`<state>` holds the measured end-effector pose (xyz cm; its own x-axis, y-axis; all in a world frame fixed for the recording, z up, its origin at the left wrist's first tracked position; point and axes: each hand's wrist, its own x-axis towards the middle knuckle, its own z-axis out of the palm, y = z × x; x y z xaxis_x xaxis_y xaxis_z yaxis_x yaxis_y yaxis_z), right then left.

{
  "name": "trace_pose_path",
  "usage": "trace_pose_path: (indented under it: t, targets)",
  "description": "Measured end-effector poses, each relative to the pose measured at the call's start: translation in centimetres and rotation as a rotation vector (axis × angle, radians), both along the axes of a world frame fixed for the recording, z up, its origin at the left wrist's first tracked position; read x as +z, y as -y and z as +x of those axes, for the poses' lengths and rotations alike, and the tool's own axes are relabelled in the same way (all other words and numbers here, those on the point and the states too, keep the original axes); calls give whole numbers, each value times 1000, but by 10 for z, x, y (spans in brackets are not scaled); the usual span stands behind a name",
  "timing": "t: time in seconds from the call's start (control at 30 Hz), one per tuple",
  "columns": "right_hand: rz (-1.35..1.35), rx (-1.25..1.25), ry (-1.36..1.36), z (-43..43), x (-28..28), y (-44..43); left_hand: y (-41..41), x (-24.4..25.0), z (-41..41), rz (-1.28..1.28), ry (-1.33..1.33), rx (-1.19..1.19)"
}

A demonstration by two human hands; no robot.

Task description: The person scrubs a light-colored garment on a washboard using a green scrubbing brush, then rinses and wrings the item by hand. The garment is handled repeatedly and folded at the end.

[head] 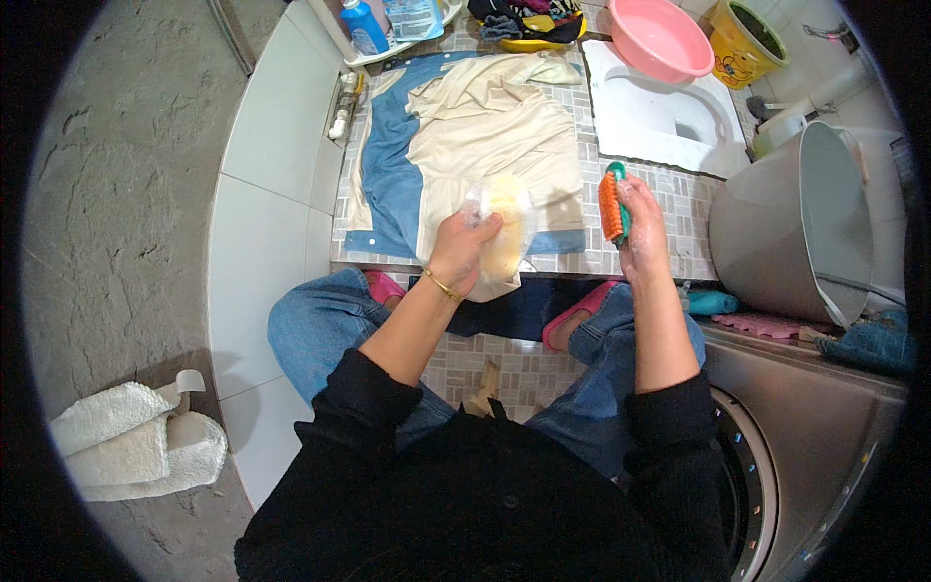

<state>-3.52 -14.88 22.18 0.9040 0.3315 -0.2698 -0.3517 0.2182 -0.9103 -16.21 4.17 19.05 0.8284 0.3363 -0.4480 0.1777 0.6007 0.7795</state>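
Note:
In my left hand (463, 247) is a pale yellow block that looks like a bar of soap (502, 251), with clear plastic around it. It is above the lower edge of a cream and blue cloth garment (487, 138), which lies spread and wrinkled on the tiled ledge. My right hand (644, 222) grips a scrubbing brush (613, 204) with orange bristles and a green back. The bristles face left, and the brush is off the garment's right side. Whitish residue shows on my right fingers.
A white squat toilet pan (662, 109) lies to the right, with a pink basin (663, 36) on its far end. Near it stand a yellow bucket (745, 47) and a large grey bucket (771, 218). Bottles (364, 28) and a clothes-filled tub (542, 45) are at the back.

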Motion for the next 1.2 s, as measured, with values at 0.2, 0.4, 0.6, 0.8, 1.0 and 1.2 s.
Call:
trace_pose_path:
  t: [0.2, 0.4, 0.6, 0.8, 1.0, 1.2]
  targets:
    - [-24, 12, -22, -3, 4, -3, -7, -24, -14, -31, -2, 53]
    - [-19, 9, 10, -1, -3, -2, -17, -50, -20, -89, -59, 116]
    - [-27, 24, 24, 2, -6, -2, -27, -97, -29, -285, -114, 177]
    - [-84, 67, 31, -11, 10, -8, -107, -111, -6, -394, -194, 157]
    - [-122, 83, -73, -9, 2, -7, -180, -58, 39, -126, 6, 109]
    - [-47, 148, -202, -16, -12, -31, -135, -78, 42, -532, 231, -90]
